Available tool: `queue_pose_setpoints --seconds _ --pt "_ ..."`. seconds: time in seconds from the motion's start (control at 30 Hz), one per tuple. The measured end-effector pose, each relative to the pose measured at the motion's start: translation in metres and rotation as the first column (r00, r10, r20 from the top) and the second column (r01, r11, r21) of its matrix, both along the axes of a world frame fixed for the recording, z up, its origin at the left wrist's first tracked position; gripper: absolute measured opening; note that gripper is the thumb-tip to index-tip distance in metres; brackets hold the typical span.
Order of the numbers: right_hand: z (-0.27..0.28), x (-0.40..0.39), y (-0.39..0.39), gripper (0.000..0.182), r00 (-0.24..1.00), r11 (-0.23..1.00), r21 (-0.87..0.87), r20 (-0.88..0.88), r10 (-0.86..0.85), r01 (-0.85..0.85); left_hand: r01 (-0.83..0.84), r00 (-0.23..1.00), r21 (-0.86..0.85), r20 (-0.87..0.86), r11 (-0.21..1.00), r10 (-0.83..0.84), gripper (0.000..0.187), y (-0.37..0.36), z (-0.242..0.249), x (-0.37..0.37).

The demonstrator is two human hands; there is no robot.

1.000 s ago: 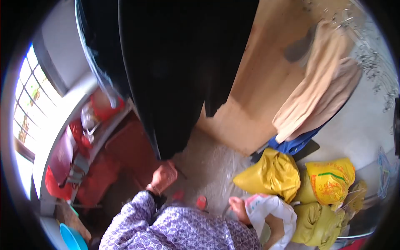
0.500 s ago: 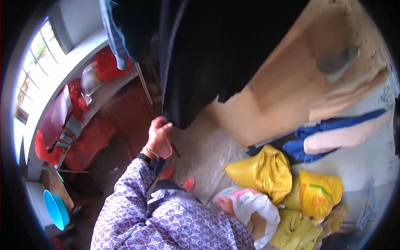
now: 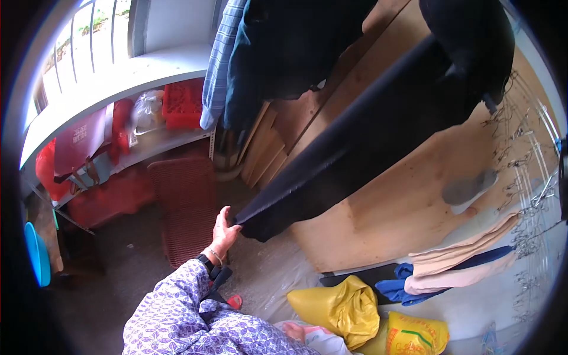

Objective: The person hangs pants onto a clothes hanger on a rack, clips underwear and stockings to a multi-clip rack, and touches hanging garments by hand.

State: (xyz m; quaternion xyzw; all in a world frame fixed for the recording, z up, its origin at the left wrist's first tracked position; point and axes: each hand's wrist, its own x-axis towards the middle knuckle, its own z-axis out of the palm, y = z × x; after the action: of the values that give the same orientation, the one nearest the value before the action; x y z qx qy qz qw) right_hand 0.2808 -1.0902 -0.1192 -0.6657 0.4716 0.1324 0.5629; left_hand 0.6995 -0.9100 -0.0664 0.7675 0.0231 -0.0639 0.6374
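Observation:
My left hand [image 3: 225, 234], with a dark watch and a bracelet at the wrist, pinches the lower end of a long black garment [image 3: 349, 160]. The cloth is pulled taut on a slant toward the upper right, where it hangs bunched. It resembles a trouser leg, but its full shape cannot be made out. Low in the view, part of what looks like my right hand [image 3: 293, 329] shows beside a white bag [image 3: 325, 341]; its fingers are not clear.
Dark clothes [image 3: 284, 53] and a striped blue garment [image 3: 220, 65] hang above. Wooden boards [image 3: 384, 207] lean behind the black cloth. Yellow sacks [image 3: 340, 305] stand below folded cloths [image 3: 455, 272]. A reddish woven chair [image 3: 184, 207], a shelf [image 3: 171, 139] and wire hangers [image 3: 526, 177] are around.
My left hand has kept its hold and drawn the black garment's end out, so the cloth now stretches diagonally instead of hanging down. The view has turned, shifting the sacks lower.

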Motion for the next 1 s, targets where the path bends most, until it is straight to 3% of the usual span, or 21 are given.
queue_pose_setpoints --seconds 0.07,0.13,0.3,0.4,0.5,0.6,0.63,0.77,0.87,0.93,0.97,1.0 --pt "-0.011 0.003 -0.003 0.037 0.999 0.998 0.030 0.019 0.046 -0.047 -0.033 0.999 -0.087 0.026 0.996 0.036 0.067 0.004 0.019 0.019" --pt "-0.016 0.011 -0.003 0.037 0.996 0.994 0.070 0.036 0.085 -0.088 -0.085 0.978 -0.108 0.183 0.991 0.104 0.058 0.009 0.039 0.042" --pt "0.019 0.049 0.023 0.038 0.985 0.986 -0.021 0.055 0.164 -0.163 -0.155 0.914 -0.043 0.373 0.987 0.160 0.059 0.026 0.127 0.099" --pt "0.060 0.096 0.034 0.035 0.958 0.961 -0.008 0.078 0.276 -0.276 -0.280 0.712 -0.211 0.609 0.937 0.349 0.067 0.024 0.154 0.145" --pt "0.070 0.141 0.039 0.033 0.935 0.935 -0.058 0.039 0.352 -0.350 -0.294 0.716 -0.239 0.586 0.925 0.379 0.069 0.018 0.193 0.170" --pt "0.102 0.193 0.049 0.031 0.906 0.919 -0.051 0.160 0.393 -0.390 -0.139 0.833 -0.301 0.480 0.943 0.276 0.063 0.022 0.220 0.186" --pt "0.116 0.211 0.054 0.031 0.893 0.916 -0.054 0.207 0.400 -0.398 -0.029 0.868 -0.417 0.441 0.909 0.230 0.044 0.019 0.207 0.204" --pt "0.191 0.279 0.079 0.030 0.812 0.900 -0.135 0.393 0.432 -0.413 0.105 0.919 -0.551 0.372 0.828 0.131 0.017 0.019 0.209 0.189" --pt "0.243 0.321 0.092 0.032 0.680 0.901 -0.313 0.592 0.432 -0.300 0.198 0.888 -0.463 0.458 0.864 0.042 0.014 0.012 0.211 0.162" --pt "0.285 0.347 0.101 0.038 0.565 0.950 -0.264 0.764 0.312 -0.167 0.180 0.769 -0.251 0.639 0.951 0.023 0.015 0.007 0.208 0.148" --pt "0.299 0.358 0.100 0.043 0.506 0.930 -0.349 0.785 0.357 -0.115 0.139 0.660 -0.158 0.751 0.978 0.027 0.016 0.007 0.214 0.138" --pt "0.313 0.368 0.097 0.049 0.447 0.902 -0.429 0.796 0.408 -0.059 0.167 0.631 -0.129 0.776 0.977 -0.006 0.017 0.007 0.225 0.126"
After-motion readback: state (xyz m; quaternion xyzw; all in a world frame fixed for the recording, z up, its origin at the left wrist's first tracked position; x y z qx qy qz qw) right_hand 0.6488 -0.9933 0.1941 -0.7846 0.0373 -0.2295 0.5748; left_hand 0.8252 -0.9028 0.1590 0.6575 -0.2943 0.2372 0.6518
